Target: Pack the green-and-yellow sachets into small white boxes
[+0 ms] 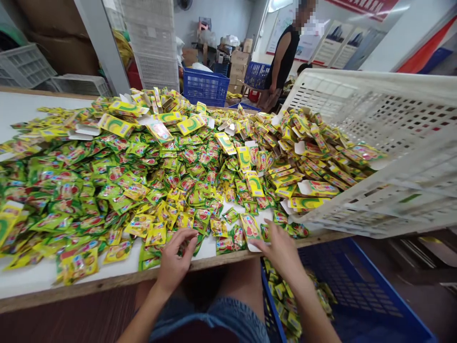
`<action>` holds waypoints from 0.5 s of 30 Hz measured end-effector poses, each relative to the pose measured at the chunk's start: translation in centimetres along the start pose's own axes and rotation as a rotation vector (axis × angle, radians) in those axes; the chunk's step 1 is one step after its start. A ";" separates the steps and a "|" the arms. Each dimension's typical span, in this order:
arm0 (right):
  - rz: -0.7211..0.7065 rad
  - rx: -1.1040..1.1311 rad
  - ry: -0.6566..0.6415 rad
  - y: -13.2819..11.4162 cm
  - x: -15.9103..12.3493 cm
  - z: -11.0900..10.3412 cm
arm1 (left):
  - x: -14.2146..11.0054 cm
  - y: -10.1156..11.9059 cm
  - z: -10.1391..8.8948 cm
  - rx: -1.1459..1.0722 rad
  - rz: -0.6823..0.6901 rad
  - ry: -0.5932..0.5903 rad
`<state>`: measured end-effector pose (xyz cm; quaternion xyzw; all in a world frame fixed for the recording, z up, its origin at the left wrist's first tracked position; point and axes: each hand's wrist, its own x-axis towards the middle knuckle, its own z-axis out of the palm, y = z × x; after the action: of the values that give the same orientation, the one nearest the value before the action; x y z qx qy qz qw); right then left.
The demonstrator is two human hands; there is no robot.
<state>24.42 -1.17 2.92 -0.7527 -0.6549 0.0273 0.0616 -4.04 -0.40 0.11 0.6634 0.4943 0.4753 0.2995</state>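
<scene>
My left hand [179, 257] is at the table's front edge, fingers curled toward the thumb over small green and yellow sachets [155, 234]. Whatever lies inside its fingers is mostly hidden. My right hand [282, 250] reaches over the edge with thumb and fingers apart. Its thumb touches the white lower end of a small yellow-green carton [250, 227], which lies tilted among the sachets. A large heap of fruit-printed sachets [71, 190] covers the left and middle of the table. Flat yellow cartons [254, 183], some with white end flaps raised, lie on and beside the heap.
A white perforated crate [400, 190] lies tipped at the right, many cartons [321, 157] spilling from its mouth. Below the table edge, a blue crate [360, 286] holds yellow packs [289, 305]. Behind stand stacked white crates [153, 47], a blue basket [206, 85] and a person [283, 52].
</scene>
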 end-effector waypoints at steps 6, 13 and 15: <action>0.025 0.103 0.096 -2.2 -0.1 0.5 | -0.4 -0.2 0.1 -0.038 -0.064 0.014; -0.566 0.356 -0.003 -5.9 -2.7 -4.5 | 1.2 1.5 -0.6 -0.358 -0.282 -0.266; -0.718 0.385 -0.095 -7.9 -3.0 -4.4 | 1.8 2.2 -1.0 -0.343 -0.319 -0.496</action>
<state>16.79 -3.35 8.13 -0.4491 -0.8609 0.1610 0.1767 -4.04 0.52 3.02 0.6130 0.4166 0.3230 0.5885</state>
